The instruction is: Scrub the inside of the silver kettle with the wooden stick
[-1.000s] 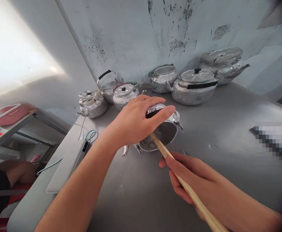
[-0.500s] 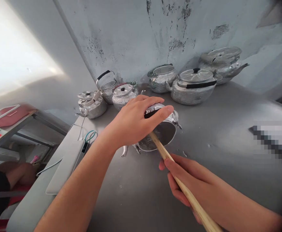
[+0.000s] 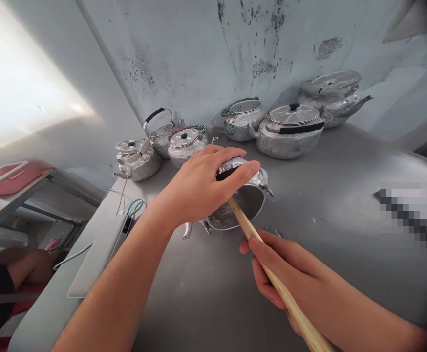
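My left hand [image 3: 202,183] presses down on a small aluminium kettle [image 3: 248,198] that lies on its side on the grey metal table [image 3: 327,205], its open mouth turned toward me. My right hand [image 3: 283,271] grips a long wooden stick [image 3: 268,271]. The stick's far end reaches into the kettle's opening. The kettle's black handle shows under my left fingers.
Several aluminium kettles stand along the stained wall: a wide one [image 3: 290,129], one behind it [image 3: 332,98], one with a strainer top [image 3: 243,117] and smaller ones [image 3: 184,144] at left. A laptop [image 3: 96,254] with cables lies at the table's left edge. Another person's leg [image 3: 11,269] shows lower left.
The view has shifted slightly; both hands, kettle and stick keep nearly the same pose, with the right hand edging a little closer to the kettle.
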The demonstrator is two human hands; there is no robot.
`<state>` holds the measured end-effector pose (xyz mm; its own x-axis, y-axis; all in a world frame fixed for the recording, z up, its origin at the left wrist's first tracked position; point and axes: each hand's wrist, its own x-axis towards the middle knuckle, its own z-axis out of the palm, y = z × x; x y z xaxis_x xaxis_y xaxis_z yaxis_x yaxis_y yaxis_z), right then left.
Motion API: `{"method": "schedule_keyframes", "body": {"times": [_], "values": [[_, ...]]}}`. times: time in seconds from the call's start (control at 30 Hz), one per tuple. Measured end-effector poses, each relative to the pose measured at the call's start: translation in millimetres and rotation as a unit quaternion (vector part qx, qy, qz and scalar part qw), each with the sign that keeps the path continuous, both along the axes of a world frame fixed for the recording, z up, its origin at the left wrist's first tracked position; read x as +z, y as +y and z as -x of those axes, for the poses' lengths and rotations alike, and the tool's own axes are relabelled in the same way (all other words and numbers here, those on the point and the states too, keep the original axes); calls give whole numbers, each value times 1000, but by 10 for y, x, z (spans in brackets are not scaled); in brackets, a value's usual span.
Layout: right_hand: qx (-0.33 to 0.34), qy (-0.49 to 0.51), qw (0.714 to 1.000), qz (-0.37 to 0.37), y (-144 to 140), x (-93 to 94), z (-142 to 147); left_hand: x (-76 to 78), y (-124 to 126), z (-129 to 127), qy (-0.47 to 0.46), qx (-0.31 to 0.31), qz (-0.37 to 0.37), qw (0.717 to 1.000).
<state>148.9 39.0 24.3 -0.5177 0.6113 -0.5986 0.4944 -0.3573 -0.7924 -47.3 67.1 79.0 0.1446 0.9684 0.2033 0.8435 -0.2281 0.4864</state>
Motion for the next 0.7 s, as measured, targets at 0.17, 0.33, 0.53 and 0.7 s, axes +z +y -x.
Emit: {"method": "schedule_keyframes", "body": {"times": [0.17,0.33,0.53,0.7], "values": [[4,18,999,-35,-15,-29,-16,-2,-1,4,1,0,0,1000],[24,17,999,-42,-11,-95,-28,-2,-6,3,4,2,-2,1000],[35,31,996,-82,-34,-95,-37,-2,-8,1,1,3,1,1000],[38,25,996,-80,-48,-105,-59,-1,-10,-2,-2,3,0,1000]]}}
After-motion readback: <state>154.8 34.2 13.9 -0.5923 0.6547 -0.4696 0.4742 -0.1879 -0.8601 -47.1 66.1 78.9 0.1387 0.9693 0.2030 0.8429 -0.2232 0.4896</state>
